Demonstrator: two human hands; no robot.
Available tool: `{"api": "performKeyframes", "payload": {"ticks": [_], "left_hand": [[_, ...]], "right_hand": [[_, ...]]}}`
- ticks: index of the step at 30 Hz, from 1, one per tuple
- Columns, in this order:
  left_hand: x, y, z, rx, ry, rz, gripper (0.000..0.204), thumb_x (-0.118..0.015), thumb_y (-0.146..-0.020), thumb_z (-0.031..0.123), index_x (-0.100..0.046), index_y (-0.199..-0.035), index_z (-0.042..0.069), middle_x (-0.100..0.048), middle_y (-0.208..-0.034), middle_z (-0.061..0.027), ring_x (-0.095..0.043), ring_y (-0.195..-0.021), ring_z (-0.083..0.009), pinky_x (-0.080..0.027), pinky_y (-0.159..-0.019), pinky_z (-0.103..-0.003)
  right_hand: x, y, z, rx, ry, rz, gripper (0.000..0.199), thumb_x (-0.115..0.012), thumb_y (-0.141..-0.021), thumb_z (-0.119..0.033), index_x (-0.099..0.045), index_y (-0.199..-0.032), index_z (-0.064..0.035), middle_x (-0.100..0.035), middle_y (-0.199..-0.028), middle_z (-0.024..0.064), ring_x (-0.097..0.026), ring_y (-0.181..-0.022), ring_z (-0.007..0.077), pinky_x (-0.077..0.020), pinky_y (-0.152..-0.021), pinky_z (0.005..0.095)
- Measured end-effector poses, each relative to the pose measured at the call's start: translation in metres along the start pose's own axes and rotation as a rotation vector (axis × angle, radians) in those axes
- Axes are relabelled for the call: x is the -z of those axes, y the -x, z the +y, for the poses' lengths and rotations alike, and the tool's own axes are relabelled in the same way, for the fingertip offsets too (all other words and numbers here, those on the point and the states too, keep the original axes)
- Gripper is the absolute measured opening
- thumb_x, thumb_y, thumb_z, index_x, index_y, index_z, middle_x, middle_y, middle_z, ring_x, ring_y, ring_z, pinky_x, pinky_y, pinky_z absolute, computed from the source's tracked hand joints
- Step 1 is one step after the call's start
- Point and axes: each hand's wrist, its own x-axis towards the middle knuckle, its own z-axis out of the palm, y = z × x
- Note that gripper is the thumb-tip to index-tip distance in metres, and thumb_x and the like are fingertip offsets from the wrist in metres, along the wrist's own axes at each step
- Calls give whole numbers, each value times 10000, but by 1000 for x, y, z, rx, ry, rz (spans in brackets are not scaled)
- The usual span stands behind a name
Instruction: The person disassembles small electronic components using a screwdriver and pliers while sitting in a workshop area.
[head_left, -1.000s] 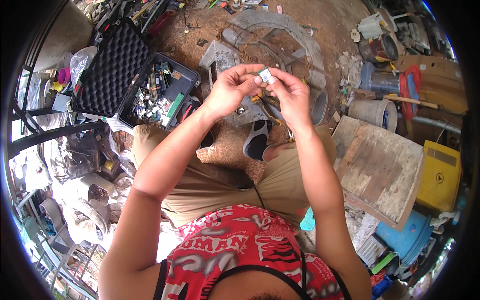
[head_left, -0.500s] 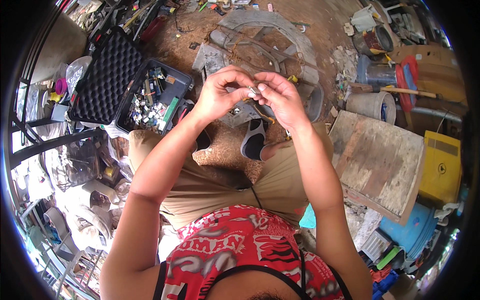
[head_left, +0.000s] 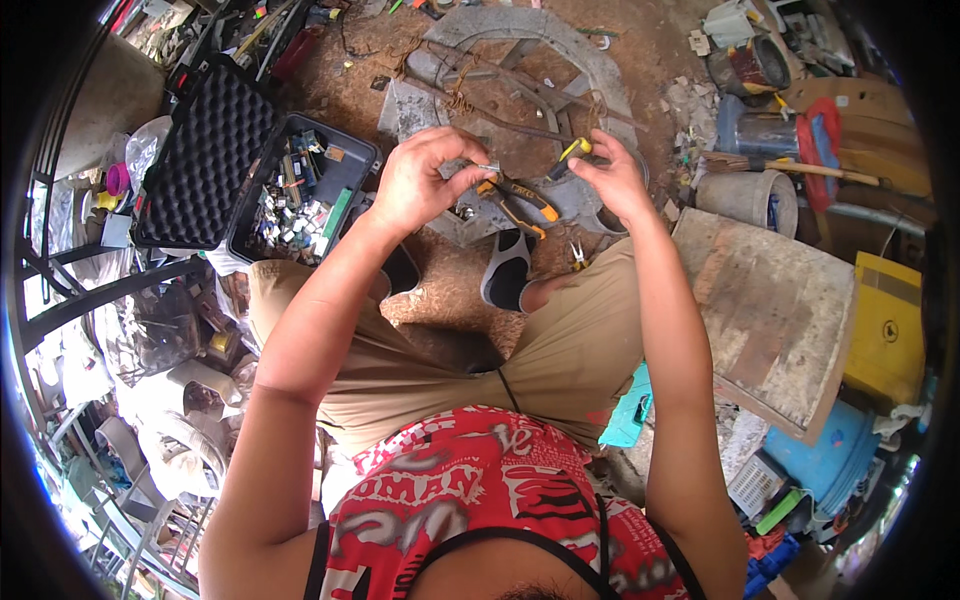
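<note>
My left hand [head_left: 425,178] is closed, pinching a small silvery metal piece [head_left: 489,168] between thumb and fingertips. My right hand [head_left: 618,180] is held out with thumb and forefinger apart, beside a yellow-and-black tool, perhaps a screwdriver [head_left: 574,152]. Whether the fingers touch its yellow end cannot be made out. Orange-and-black pliers [head_left: 545,210] lie between the two hands, on a grey metal frame [head_left: 475,28] with a rounded, open form. Small pliers [head_left: 578,256] show by my right ankle.
An open black case [head_left: 362,160] with foam in its lid [head_left: 210,155] holds many small parts at the left. A worn wooden board [head_left: 765,310], a yellow case [head_left: 890,330] and a blue container [head_left: 825,455] are at the right. Loose clutter surrounds my legs.
My hands have come apart. The right has moved right towards the yellow-and-black tool, while the left keeps the small metal piece. The orange-and-black pliers have come into fuller view.
</note>
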Motion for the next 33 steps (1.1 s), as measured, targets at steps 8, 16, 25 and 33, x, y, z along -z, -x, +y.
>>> {"api": "performKeyframes", "payload": {"ticks": [8,16,25,33], "left_hand": [[-10,12,-36,277,-46,-8,187,-803,-763,156,-703,-888,58,-701,-851,-89,-672,-806,-243,-515,-742,-329],[-19,33,-66,297,-191,-8,176,-814,-731,177,-719,-859,102,-687,-813,-74,-622,-791,-277,-491,-750,-364],[-23,38,-72,287,-228,-20,155,-808,-729,219,-717,-823,137,-689,-778,-38,-617,-787,-265,-455,-752,-391],[-25,39,-75,366,-216,-57,151,-790,-744,254,-720,-845,167,-693,-826,-19,-607,-880,-242,-398,-844,-374]], "right_hand": [[-25,-14,13,71,-62,0,547,-761,-824,-147,-499,-1284,-13,-673,-1066,99,-653,-915,171,-518,-818,304],[-3,58,-115,702,-300,165,482,-643,-931,-90,-355,-1316,-54,-654,-1081,156,-647,-987,190,-544,-819,280],[-86,47,-98,788,-223,92,528,-730,-860,-96,-456,-1310,-75,-696,-986,116,-705,-815,182,-575,-673,286],[-91,44,-94,768,-227,87,546,-738,-858,-108,-448,-1319,-79,-702,-953,117,-708,-762,175,-566,-656,288]]}}
